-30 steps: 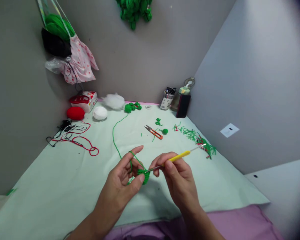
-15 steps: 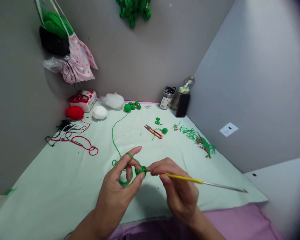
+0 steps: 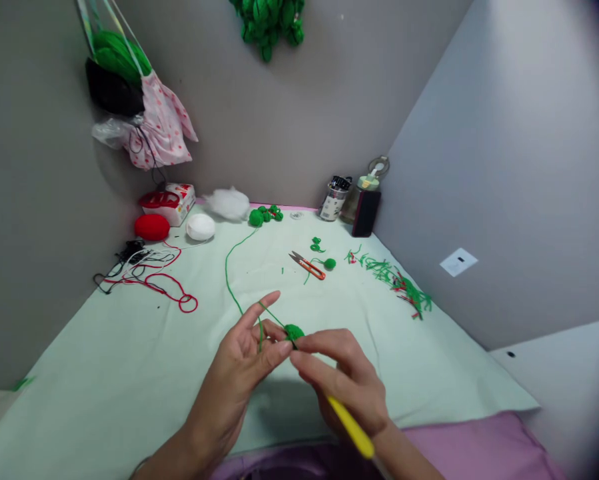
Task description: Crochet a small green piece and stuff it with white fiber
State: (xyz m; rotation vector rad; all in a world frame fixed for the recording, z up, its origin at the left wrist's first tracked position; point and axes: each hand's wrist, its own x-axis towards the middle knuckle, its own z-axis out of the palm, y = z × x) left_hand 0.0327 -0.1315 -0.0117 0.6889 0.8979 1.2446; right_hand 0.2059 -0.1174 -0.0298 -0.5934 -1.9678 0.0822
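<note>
"Hands?"
"Left hand (image 3: 246,357) pinches a rounded green crocheted piece (image 3: 294,331) at its two o'clock; right hand (image 3: 350,381) grips a yellow-handled metal crochet hook (image 3: 350,427)."
"Risk?"
"Slackening thin green yarn (image 3: 272,315) could drop loops."

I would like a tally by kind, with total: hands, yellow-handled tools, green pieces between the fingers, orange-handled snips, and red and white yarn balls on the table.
Left hand and right hand: 2
Yellow-handled tool: 1
Green crocheted piece: 1
Orange-handled snips: 1
Red yarn ball: 1
White yarn ball: 1
Total: 7
</note>
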